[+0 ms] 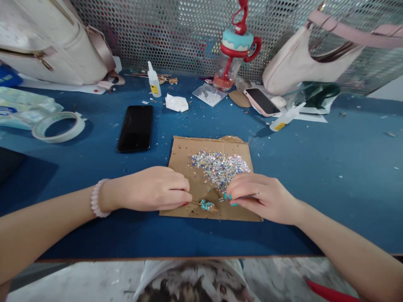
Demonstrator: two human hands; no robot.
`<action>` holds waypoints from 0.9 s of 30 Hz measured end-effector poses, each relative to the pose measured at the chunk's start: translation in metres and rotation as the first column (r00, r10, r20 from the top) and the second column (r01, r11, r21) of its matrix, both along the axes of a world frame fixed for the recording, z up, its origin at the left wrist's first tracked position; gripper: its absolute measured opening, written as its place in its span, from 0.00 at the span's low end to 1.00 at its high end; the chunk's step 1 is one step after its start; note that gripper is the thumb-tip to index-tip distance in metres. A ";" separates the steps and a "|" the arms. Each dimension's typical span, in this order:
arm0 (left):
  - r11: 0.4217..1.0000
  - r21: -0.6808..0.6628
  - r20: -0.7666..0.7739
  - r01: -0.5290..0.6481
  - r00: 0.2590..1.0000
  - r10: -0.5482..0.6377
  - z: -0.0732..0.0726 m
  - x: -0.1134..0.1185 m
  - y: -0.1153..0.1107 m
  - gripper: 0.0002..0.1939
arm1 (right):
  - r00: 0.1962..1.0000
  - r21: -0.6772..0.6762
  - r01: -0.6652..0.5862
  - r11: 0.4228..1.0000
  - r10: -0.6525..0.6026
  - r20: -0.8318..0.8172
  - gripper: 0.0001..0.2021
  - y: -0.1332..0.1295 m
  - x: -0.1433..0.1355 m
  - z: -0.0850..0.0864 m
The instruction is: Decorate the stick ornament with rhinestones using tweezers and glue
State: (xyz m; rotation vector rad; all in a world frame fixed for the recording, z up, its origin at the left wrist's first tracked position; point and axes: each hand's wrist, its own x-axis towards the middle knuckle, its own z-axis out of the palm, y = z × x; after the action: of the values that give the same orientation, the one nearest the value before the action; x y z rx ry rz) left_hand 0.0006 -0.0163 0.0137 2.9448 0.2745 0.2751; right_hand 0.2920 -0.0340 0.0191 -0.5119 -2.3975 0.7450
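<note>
Locate the turquoise-studded piece (208,205) over the cardboard (181,167), near the rhinestones (220,167). Treat as likely light, stiff, fragile; grip by the thin stem (195,203). Note left hand (160,188) fingers pinched closed there; right hand (267,197) fingers closed on tweezers (249,196), cannot tell tip gap. Observe littered blue table (315,163), perforated metal screen (176,42) behind.

Pale pink beaded bracelet (95,200), turquoise nails (234,204) on right fingers (244,184).
</note>
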 end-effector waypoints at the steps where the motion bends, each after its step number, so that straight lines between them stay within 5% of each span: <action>1: 1.000 0.001 -0.002 -0.002 1.000 0.002 0.000 0.000 0.000 0.11 | 1.000 0.001 0.001 1.000 -0.001 -0.002 0.06 0.000 0.000 0.000; 27: 1.000 0.022 0.020 -0.007 1.000 0.006 0.002 0.003 0.000 0.13 | 0.993 -0.106 -0.026 0.994 0.013 -0.117 0.05 -0.010 -0.010 0.001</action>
State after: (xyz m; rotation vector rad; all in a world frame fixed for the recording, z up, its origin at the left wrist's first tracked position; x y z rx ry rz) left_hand 0.0036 -0.0166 0.0161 2.9619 0.2802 0.3107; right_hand 0.2820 -0.0442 0.0199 -0.4756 -2.2668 0.8915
